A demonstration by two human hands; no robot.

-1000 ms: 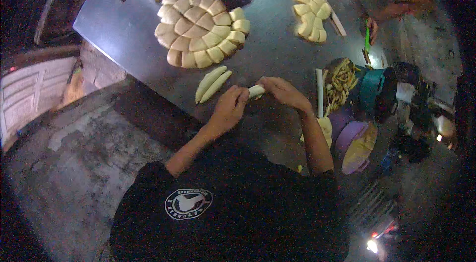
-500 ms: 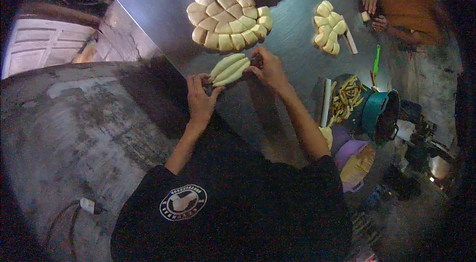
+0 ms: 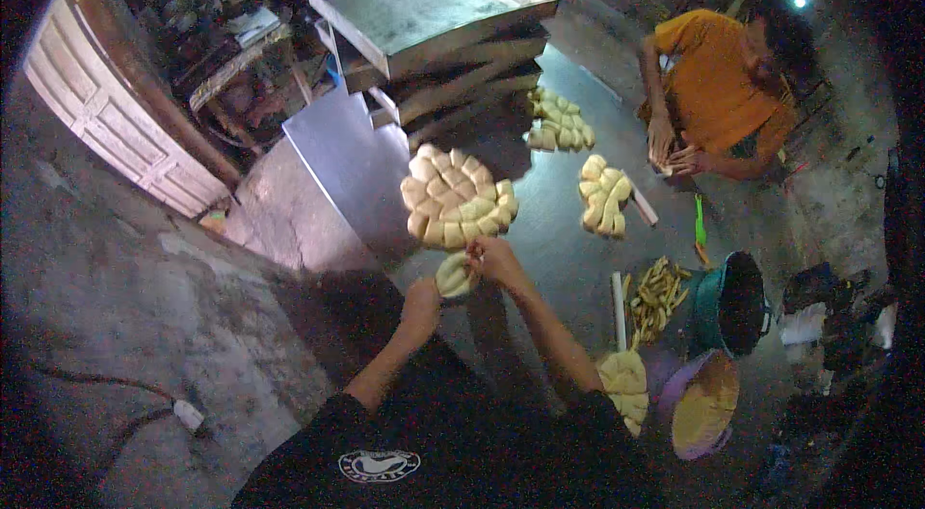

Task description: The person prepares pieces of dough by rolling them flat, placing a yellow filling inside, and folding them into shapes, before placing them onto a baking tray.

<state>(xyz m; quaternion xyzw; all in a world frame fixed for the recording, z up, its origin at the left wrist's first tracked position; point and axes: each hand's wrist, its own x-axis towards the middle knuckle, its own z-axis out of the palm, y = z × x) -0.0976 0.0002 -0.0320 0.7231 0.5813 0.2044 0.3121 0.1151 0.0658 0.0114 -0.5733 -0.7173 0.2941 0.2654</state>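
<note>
A pale, ridged piece of dough (image 3: 454, 277) is between my hands at the near edge of the metal table (image 3: 376, 220). My left hand (image 3: 421, 308) grips its near left end, the fingertips partly hidden. At its far right end, my right hand (image 3: 497, 260) pinches it with bent fingers. Just beyond lies a round cluster of cut dough pieces (image 3: 453, 200), packed closely together. Farther right are a smaller dough cluster (image 3: 604, 196) and another batch of dough pieces (image 3: 561, 123).
Stacked metal trays (image 3: 443, 13) stand at the back. Beyond the table's right side, a person in orange (image 3: 718, 85) handles a small piece. Nearer on the right are yellowish sticks (image 3: 659, 299), a teal bucket (image 3: 708, 302), a purple basin (image 3: 676, 432) and a green-handled tool (image 3: 700, 220).
The view has tilted up, bringing the trays and more of the other person into sight. My hands have come closer together, and the dough between them looks shorter and rounder.
</note>
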